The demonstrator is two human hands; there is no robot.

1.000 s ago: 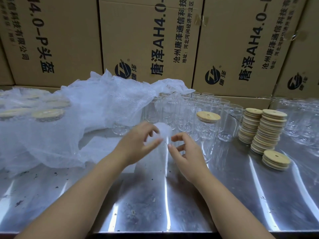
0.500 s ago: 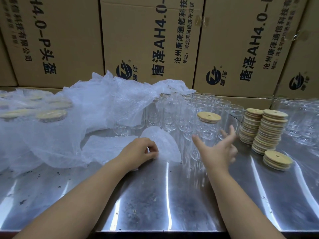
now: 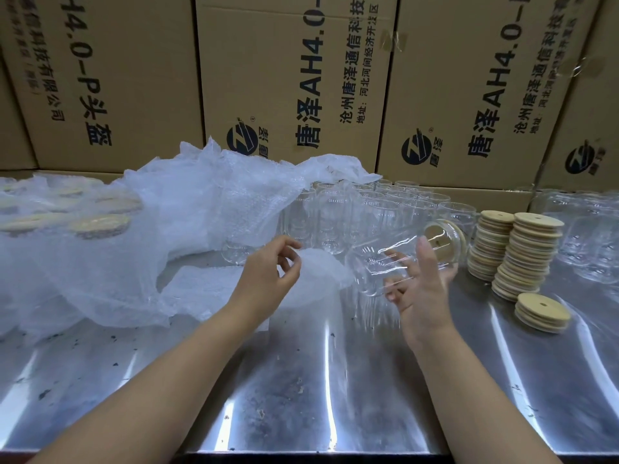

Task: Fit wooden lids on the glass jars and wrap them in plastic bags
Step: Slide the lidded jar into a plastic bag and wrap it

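My right hand (image 3: pixel 418 283) holds a clear glass jar (image 3: pixel 398 259) tipped on its side above the steel table (image 3: pixel 301 380). A wooden lid (image 3: pixel 461 241) sits on the jar's end, pointing right toward the lid stacks. My left hand (image 3: pixel 271 272) pinches the edge of a small bubble-wrap bag (image 3: pixel 321 272) that lies just left of the jar's base. Several open glass jars (image 3: pixel 385 209) stand in rows behind my hands. Two tall stacks of wooden lids (image 3: pixel 522 256) and a short stack (image 3: pixel 542 311) stand to the right.
A big heap of bubble-wrap bags (image 3: pixel 134 236) covers the table's left side, with wrapped lidded jars (image 3: pixel 97 226) at far left. More glass jars (image 3: pixel 586 236) stand at far right. Printed cardboard boxes (image 3: pixel 294 78) form a wall behind everything.
My right hand reached to the lidded jar, lifted it and tipped it sideways toward the bag. My left hand kept hold of the bag and raised its edge slightly.
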